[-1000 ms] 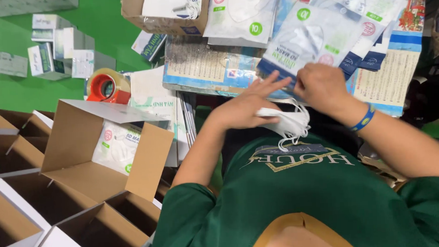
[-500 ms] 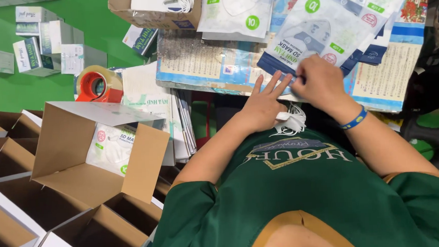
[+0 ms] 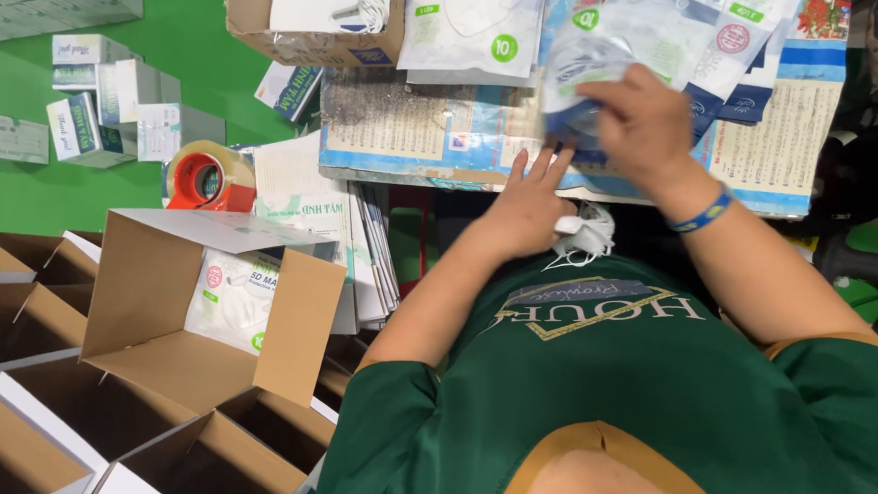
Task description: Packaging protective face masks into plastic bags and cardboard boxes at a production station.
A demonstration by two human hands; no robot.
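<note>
Plastic pouch (image 3: 590,79), upper middle, pinched in the right hand (image 3: 643,126): light, floppy, slippery, so grip an edge. Left hand (image 3: 522,213) grasps soft white masks (image 3: 584,234).

A bright green floor (image 3: 198,49) under even light, with open brown cardboard boxes (image 3: 193,320) standing on it.

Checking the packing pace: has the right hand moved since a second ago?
Yes. The right hand has lifted a clear pouch up off the printed sheet, away from the white masks.
</note>
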